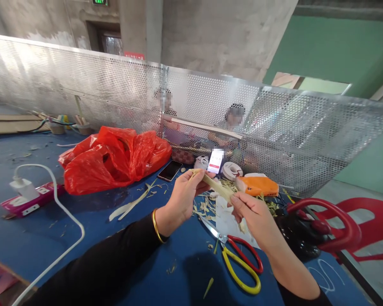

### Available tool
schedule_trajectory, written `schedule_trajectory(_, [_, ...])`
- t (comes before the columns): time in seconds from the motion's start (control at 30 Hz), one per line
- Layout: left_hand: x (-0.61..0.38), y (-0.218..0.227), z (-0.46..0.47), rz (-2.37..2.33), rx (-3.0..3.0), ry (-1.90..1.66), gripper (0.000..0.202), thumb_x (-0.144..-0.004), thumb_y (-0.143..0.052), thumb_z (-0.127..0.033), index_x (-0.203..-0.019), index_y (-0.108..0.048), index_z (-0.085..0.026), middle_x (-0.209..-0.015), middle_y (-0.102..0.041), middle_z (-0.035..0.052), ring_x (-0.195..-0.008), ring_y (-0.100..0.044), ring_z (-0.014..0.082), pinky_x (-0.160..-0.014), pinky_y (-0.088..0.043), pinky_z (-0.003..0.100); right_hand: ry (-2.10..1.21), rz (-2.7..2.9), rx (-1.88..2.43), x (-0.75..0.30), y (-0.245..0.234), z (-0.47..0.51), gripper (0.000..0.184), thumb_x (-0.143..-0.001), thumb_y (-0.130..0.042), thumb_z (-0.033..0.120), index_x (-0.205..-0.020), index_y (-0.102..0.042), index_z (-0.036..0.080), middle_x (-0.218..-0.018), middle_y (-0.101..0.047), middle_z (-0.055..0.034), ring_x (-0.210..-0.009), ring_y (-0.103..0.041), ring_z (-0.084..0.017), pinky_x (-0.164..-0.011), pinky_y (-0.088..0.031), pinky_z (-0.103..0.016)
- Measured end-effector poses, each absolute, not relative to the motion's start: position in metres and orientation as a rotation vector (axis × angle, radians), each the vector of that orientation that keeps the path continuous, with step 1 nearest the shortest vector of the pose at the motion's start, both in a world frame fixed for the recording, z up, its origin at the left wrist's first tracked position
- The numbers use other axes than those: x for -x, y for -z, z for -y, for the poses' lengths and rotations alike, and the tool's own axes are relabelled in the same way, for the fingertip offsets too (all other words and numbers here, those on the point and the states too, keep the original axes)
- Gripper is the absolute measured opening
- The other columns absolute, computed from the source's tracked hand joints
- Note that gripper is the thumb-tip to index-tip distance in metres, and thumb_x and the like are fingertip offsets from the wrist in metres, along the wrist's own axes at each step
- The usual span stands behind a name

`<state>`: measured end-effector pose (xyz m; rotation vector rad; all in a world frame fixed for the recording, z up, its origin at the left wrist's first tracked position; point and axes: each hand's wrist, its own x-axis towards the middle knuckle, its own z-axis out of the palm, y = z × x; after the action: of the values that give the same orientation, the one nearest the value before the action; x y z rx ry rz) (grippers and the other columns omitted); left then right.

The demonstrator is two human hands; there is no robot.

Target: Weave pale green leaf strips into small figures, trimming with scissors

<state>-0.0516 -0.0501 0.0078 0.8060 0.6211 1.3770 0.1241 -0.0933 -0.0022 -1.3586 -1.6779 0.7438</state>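
Observation:
A pale, flat strip of dried plant leaf [218,188] is stretched between my two hands above the blue table. My left hand [187,191] pinches its far left end, and my right hand [250,208] grips the lower right end, with a bit hanging below the fingers. Scissors [225,240] with one red and one yellow handle lie partly spread beneath my right hand. White paper [223,214] and a scatter of leaf scraps [206,206] are under the strip. Left of my left hand lies a split leaf piece [130,207].
A red plastic bag [115,159], a dark phone [170,170], a lit phone [215,160], a white tape roll [232,170] and an orange packet [258,186] line the back. At right stands a black kettle [301,233]; at left, a purple power strip [32,199] with a white cable. Behind the perforated screen [115,87] sit two people.

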Motion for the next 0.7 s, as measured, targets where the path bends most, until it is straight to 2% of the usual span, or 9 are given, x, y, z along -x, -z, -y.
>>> schedule_trajectory(0.13, [0.059,-0.010,0.040,-0.674,-0.763,-1.358,0.010,-0.085,-0.059,-0.020,-0.080,-0.064,-0.013,-0.086,-0.074,0.0092,-0.069,-0.067,0.0128,-0.071,-0.053,0.025,-0.583,1.747,1.436,-0.135,-0.006,0.095,0.033,-0.092,-0.045,0.042,-0.072,-0.058,0.020,-0.051,-0.049,0.0032,-0.054,-0.049,-0.015,-0.056,-0.038,-0.026])
schedule_trajectory(0.3, [0.073,-0.009,0.021,-0.720,-0.787,-1.348,0.009,-0.085,-0.060,-0.018,-0.080,-0.066,-0.013,-0.091,-0.074,0.0104,-0.069,-0.067,0.0122,-0.067,-0.053,0.023,-0.561,1.839,1.457,-0.143,-0.009,0.095,0.034,-0.093,-0.043,0.042,-0.069,-0.053,0.021,-0.051,-0.050,0.0027,-0.053,-0.050,-0.016,-0.053,-0.038,-0.027])
schedule_trajectory(0.47, [0.092,-0.010,0.007,-0.758,-0.934,-1.237,0.012,-0.082,-0.064,-0.020,-0.080,-0.070,-0.010,-0.086,-0.074,0.0129,-0.063,-0.067,0.0132,-0.061,-0.053,0.022,-0.586,1.871,1.470,-0.141,-0.007,0.094,0.034,-0.093,-0.042,0.043,-0.068,-0.052,0.022,-0.051,-0.052,0.0027,-0.051,-0.049,-0.015,-0.052,-0.037,-0.027])
schedule_trajectory(0.7, [0.128,-0.024,-0.002,-0.919,-1.393,-1.004,0.015,-0.073,-0.074,-0.026,-0.077,-0.071,-0.013,-0.076,-0.074,0.0115,-0.057,-0.068,0.0160,-0.056,-0.052,0.024,-0.594,1.920,1.447,-0.134,-0.007,0.096,0.036,-0.094,-0.041,0.043,-0.066,-0.051,0.021,-0.050,-0.051,0.0032,-0.052,-0.051,-0.015,-0.057,-0.040,-0.028])
